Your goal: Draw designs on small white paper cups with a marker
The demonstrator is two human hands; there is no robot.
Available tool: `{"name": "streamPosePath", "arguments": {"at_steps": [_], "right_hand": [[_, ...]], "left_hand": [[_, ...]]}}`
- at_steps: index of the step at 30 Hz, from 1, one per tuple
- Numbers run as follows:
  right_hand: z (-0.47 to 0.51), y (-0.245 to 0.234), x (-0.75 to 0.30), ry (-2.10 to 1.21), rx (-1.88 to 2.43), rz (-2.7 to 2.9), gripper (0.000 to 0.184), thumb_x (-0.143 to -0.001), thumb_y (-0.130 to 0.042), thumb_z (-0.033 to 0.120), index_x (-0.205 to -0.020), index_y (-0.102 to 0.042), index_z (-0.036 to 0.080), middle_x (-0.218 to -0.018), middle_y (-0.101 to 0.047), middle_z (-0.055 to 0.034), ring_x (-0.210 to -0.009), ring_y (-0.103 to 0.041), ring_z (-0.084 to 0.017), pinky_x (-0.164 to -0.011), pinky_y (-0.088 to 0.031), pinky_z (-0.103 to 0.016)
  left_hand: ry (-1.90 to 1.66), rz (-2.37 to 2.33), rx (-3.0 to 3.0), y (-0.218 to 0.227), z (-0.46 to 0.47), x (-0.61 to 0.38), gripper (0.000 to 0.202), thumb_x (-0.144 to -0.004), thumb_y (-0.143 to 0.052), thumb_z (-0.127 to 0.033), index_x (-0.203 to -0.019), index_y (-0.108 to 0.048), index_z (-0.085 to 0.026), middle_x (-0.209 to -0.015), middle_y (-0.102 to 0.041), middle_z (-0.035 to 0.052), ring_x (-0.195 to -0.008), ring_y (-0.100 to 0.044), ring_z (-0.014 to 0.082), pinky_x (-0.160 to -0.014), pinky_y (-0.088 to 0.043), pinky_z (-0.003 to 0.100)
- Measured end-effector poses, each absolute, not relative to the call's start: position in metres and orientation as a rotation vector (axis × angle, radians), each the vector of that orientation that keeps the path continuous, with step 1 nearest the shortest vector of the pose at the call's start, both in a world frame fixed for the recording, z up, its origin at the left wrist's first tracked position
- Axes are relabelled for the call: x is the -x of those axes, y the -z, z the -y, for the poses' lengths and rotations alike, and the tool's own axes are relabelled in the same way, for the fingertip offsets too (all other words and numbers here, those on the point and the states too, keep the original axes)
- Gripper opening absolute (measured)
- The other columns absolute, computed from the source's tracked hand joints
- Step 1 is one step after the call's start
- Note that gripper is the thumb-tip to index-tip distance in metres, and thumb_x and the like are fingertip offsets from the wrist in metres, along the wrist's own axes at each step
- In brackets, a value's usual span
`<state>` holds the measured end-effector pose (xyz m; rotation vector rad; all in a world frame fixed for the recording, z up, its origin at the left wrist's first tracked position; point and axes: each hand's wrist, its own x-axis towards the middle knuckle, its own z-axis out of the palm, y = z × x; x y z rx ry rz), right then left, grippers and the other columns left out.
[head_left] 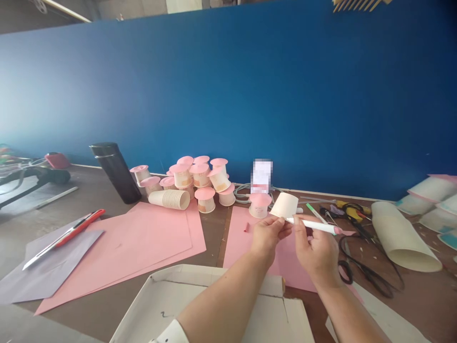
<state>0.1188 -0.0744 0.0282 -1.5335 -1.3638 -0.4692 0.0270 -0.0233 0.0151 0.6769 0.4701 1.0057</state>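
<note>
A white paper cup (286,205) is held tilted, its narrow end up, by my left hand (267,238), whose fingers are closed at the lower rim. Between the fingers of my right hand (318,250) is a white marker (317,225) with a pink end. Its tip points left and lies close to the cup's rim; whether it touches cannot be made out. Just left of the held cup stands another cup with a pink paper disc (260,199) on top. Pink paper (235,252) lies under both hands, with a small red cap (246,227) on it.
Several disc-topped cups (183,174) are grouped by the blue partition, behind a stack of nested cups (167,199). A black flask (117,174) leans at left, near a red utility knife (71,232). Scissors (371,271) and a large cup stack (403,236) lie right. Cardboard (171,305) is in front.
</note>
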Motion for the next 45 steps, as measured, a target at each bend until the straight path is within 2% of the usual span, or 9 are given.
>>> {"name": "streamPosePath", "arguments": {"at_steps": [15, 19, 30, 45], "right_hand": [[0.0738, -0.0278, -0.1188, 0.461, 1.553, 1.393, 0.02, -0.087, -0.049, 0.034, -0.091, -0.062, 0.019, -0.087, -0.068, -0.0066, -0.084, -0.061, -0.02, -0.073, -0.046, -0.029], [0.074, -0.0277, -0.118, 0.445, 1.531, 1.393, 0.021, -0.087, -0.048, 0.034, -0.094, -0.061, 0.019, -0.092, -0.067, -0.0065, -0.086, -0.061, -0.019, -0.074, -0.046, -0.028], [0.0741, -0.0273, -0.1216, 0.442, 1.584, 1.409, 0.025, -0.088, -0.045, 0.038, -0.091, -0.062, 0.019, -0.084, -0.068, -0.0077, -0.083, -0.061, -0.021, -0.073, -0.045, -0.031], [0.0733, -0.0296, -0.1203, 0.49, 1.557, 1.388, 0.025, -0.088, -0.045, 0.035, -0.092, -0.062, 0.016, -0.087, -0.067, -0.01, -0.085, -0.061, -0.022, -0.076, -0.046, -0.033]], "left_hand": [[-0.992, -0.477, -0.665, -0.017, 0.0228, -0.0256, 0.029, -0.066, -0.073, -0.032, -0.077, -0.065, -0.006, -0.08, -0.065, 0.0112, -0.079, -0.063, 0.0174, -0.092, -0.046, 0.04], [-0.994, -0.491, -0.679, -0.0162, 0.0217, -0.0266, 0.028, -0.067, -0.073, -0.031, -0.078, -0.066, -0.006, -0.079, -0.065, 0.0106, -0.077, -0.062, 0.0167, -0.091, -0.047, 0.04], [-0.985, -0.552, -0.744, -0.0154, 0.0221, -0.0277, 0.025, -0.071, -0.069, -0.03, -0.08, -0.067, -0.007, -0.077, -0.064, 0.0102, -0.068, -0.06, 0.0135, -0.089, -0.048, 0.04], [-0.983, -0.562, -0.746, -0.0167, 0.0222, -0.0283, 0.027, -0.068, -0.071, -0.033, -0.076, -0.066, -0.008, -0.076, -0.064, 0.0104, -0.074, -0.062, 0.0167, -0.086, -0.048, 0.04]]}}
